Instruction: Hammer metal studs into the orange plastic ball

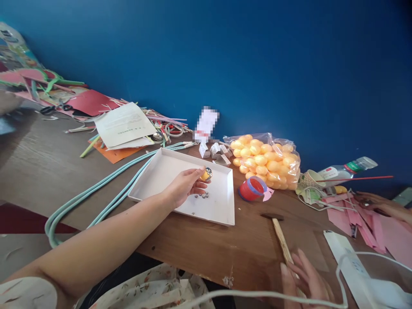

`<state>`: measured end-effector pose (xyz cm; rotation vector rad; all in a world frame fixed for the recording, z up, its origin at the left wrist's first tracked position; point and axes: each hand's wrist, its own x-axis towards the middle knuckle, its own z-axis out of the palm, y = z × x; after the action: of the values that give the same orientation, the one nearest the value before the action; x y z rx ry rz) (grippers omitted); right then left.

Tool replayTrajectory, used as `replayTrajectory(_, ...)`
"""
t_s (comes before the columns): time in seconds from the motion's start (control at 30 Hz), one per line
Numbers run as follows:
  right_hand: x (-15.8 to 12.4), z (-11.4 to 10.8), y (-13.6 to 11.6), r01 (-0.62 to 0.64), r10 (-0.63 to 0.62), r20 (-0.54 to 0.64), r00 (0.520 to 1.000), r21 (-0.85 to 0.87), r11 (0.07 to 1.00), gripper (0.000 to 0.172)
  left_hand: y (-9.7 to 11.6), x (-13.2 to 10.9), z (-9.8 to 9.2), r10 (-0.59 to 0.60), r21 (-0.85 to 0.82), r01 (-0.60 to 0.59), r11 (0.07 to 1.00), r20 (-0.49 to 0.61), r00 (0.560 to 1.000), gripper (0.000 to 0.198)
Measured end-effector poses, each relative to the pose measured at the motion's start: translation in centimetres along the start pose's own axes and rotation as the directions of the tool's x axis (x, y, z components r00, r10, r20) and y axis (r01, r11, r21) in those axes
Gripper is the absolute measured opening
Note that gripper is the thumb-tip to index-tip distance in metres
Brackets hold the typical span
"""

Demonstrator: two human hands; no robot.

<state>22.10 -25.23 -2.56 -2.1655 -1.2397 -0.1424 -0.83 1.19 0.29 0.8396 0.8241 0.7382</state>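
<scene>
My left hand (188,186) pinches a shiny silver ball (208,174) with yellowish patches between thumb and fingers, above a shallow white box lid (151,184). Several small metal balls (202,195) lie in the lid beneath my fingers, and another sits near its front edge. At the lower right, my right hand (307,277) has its thumb and fingers on either side of the wooden handle of a hammer (280,236). The hammer's dark head points away from me, low over the table. How firmly my fingers press on the handle is hard to see.
Behind the lid lies a clear bag of orange balls (264,159), near a red tape roll (252,189). Light blue cords (106,184) loop on the left. Papers (124,124) and scissors (56,108) lie farther left. Another person's hand (380,204) is at right, beyond a power strip (347,257).
</scene>
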Motion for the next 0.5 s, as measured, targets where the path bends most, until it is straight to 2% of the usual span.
replayTrajectory(0.03, 0.7, 0.5, -2.0, -0.051, 0.047, 0.044, 0.998, 0.099, 0.994, 0.057, 0.0, 0.0, 0.0, -0.001, 0.000, 0.001, 1.000, -0.003, 1.000, 0.038)
replayTrajectory(0.07, 1.5, 1.1, -3.8, -0.063, 0.042, 0.114, 0.993, 0.187, 0.980, 0.056, 0.0, 0.0, 0.1, -0.003, 0.001, 0.003, 1.000, -0.007, 1.000, 0.038)
replayTrajectory(0.13, 3.4, 2.7, -7.2, -0.021, -0.043, 0.194, 0.980, 0.312, 0.950, 0.053, 0.0, 0.0, 0.1, 0.001, 0.008, -0.001, 1.000, -0.021, 1.000, 0.037)
replayTrajectory(0.23, 6.3, 5.5, -10.9, 0.093, -0.214, 0.280, 0.936, 0.389, 0.917, 0.047, 0.0, 0.1, 0.1, 0.023, 0.015, -0.022, 1.000, -0.027, 0.999, 0.038)
replayTrajectory(0.3, 8.0, 7.5, -12.6, 0.172, -0.296, 0.355, 0.887, 0.342, 0.924, 0.039, -0.1, 0.2, 0.0, 0.030, 0.010, -0.030, 1.000, -0.024, 0.999, 0.038)
replayTrajectory(0.4, 9.7, 10.0, -14.4, 0.273, -0.326, 0.477, 0.816, 0.178, 0.945, 0.025, -0.3, 0.6, -0.2, 0.029, -0.001, -0.029, 1.000, -0.032, 0.999, 0.040)
replayTrajectory(0.5, 10.3, 11.6, -15.2, 0.351, -0.296, 0.527, 0.797, -0.006, 0.936, 0.019, -0.4, 0.8, -0.3, 0.014, -0.006, -0.014, 1.000, -0.044, 0.999, 0.040)
